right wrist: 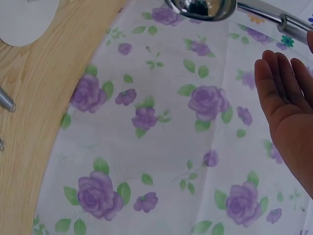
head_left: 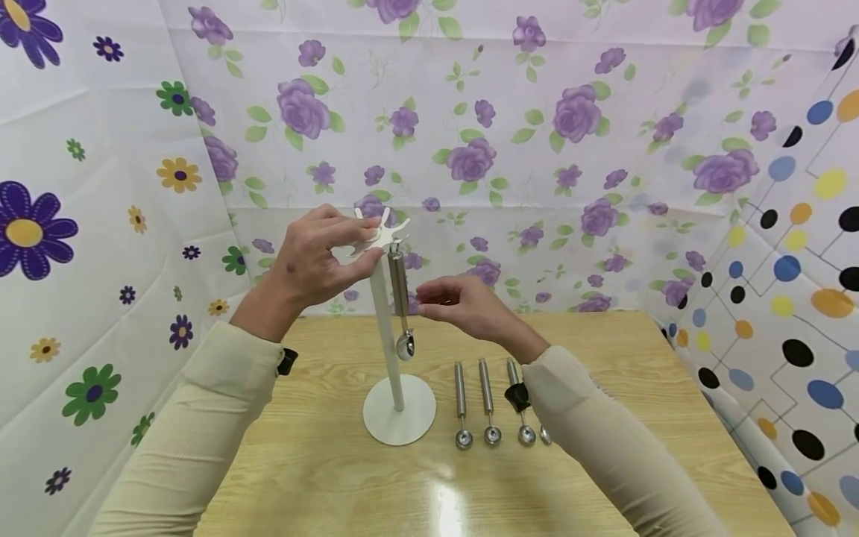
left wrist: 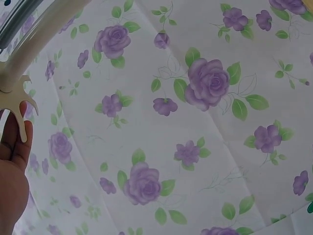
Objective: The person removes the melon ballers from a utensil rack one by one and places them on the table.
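A white stand (head_left: 385,328) with a hooked top rises from a round base. My left hand (head_left: 321,253) grips the hooked top (head_left: 388,236) between thumb and fingers; in the left wrist view the fingers (left wrist: 19,142) lie against its prongs. From one hook hangs a steel scoop (head_left: 399,287), bowl down, beside the pole. Just right of its handle is my right hand (head_left: 463,304), fingers loosely bent and holding nothing. The right wrist view has the scoop's shiny bowl (right wrist: 203,7) at the top and my right hand (right wrist: 288,103) apart from it, palm visible.
Right of the round base (head_left: 399,432), several steel scoops lie in a row on the wooden table (head_left: 315,477), among them one scoop (head_left: 460,403) nearest the stand. The right forearm partly covers the farthest ones. Flowered cloth (head_left: 470,112) hangs behind, with patterned cloths at both sides.
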The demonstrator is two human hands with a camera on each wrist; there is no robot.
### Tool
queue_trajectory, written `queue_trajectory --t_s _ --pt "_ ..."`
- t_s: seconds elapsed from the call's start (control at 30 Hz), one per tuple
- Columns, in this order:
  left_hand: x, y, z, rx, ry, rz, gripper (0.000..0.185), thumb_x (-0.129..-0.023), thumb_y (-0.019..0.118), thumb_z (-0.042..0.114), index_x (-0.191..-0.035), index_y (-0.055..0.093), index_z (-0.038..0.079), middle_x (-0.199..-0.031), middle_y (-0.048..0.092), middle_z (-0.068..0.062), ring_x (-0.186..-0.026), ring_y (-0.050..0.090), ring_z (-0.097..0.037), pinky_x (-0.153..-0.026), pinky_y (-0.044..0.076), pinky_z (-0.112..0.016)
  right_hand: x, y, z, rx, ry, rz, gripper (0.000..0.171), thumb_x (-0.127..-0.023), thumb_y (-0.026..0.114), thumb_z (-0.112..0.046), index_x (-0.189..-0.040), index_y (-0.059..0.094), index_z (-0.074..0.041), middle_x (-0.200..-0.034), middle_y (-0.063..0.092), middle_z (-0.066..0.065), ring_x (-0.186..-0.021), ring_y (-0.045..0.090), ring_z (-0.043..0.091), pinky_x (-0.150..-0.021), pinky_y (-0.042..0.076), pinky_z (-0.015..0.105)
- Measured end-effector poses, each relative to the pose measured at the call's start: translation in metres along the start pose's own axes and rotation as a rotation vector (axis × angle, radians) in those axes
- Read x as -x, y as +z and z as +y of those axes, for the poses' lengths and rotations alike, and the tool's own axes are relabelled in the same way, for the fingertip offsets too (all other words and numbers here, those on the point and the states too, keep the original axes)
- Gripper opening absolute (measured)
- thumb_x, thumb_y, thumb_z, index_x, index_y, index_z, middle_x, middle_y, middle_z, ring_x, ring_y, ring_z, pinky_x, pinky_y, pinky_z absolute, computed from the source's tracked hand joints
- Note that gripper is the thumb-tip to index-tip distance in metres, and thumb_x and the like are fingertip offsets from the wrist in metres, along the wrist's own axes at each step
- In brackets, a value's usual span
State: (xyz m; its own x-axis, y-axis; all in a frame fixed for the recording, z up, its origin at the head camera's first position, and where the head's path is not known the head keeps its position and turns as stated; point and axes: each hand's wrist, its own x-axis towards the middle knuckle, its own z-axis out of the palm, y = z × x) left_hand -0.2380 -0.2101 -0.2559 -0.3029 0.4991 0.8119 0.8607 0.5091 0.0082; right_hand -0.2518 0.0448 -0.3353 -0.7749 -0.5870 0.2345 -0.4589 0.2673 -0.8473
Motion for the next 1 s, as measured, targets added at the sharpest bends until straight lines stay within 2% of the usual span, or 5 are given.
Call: queue_trajectory --t_s 0.23,0.5,0.83,1.0 --pt "-0.001 0.000 0.001 -0.001 -0.017 -0.003 0.028 -0.082 0.074 0.015 -0.104 0.077 -0.002 -0.102 0.075 -0.014 -0.073 0.055 -0.027 -0.058 0.040 -0.034 -0.008 0.013 -0.002 -0.030 -0.032 -0.028 0.035 -0.096 0.068 -0.017 -0.128 0.067 -0.004 -0.116 0.070 0.007 -0.105 0.067 0.019 -0.089 0.054 0.033" --pt "-0.002 0.001 0.001 0.006 -0.016 0.001 0.030 -0.083 0.073 0.016 -0.107 0.076 -0.003 -0.099 0.076 -0.014 -0.072 0.054 -0.026 -0.057 0.040 -0.033 -0.012 0.020 -0.005 -0.059 -0.071 -0.001 0.030 -0.094 0.070 -0.014 -0.122 0.070 -0.003 -0.107 0.073 0.007 -0.097 0.069 0.018 -0.086 0.056 0.033" --pt "-0.001 0.000 0.001 -0.006 -0.025 0.005 0.025 -0.083 0.073 0.016 -0.100 0.078 -0.002 -0.104 0.075 -0.014 -0.073 0.055 -0.026 -0.057 0.040 -0.033 -0.010 0.019 -0.010 -0.036 -0.048 0.011 0.028 -0.095 0.069 -0.014 -0.121 0.070 -0.004 -0.106 0.073 0.006 -0.095 0.070 0.018 -0.085 0.056 0.032" --pt "-0.001 0.000 0.001 -0.017 -0.033 0.004 0.027 -0.084 0.072 0.017 -0.102 0.078 -0.001 -0.102 0.075 -0.014 -0.074 0.056 -0.027 -0.057 0.041 -0.034 -0.008 0.016 -0.011 -0.005 -0.042 0.012 0.027 -0.096 0.068 -0.014 -0.121 0.070 -0.004 -0.106 0.073 0.008 -0.095 0.069 0.017 -0.086 0.055 0.032"
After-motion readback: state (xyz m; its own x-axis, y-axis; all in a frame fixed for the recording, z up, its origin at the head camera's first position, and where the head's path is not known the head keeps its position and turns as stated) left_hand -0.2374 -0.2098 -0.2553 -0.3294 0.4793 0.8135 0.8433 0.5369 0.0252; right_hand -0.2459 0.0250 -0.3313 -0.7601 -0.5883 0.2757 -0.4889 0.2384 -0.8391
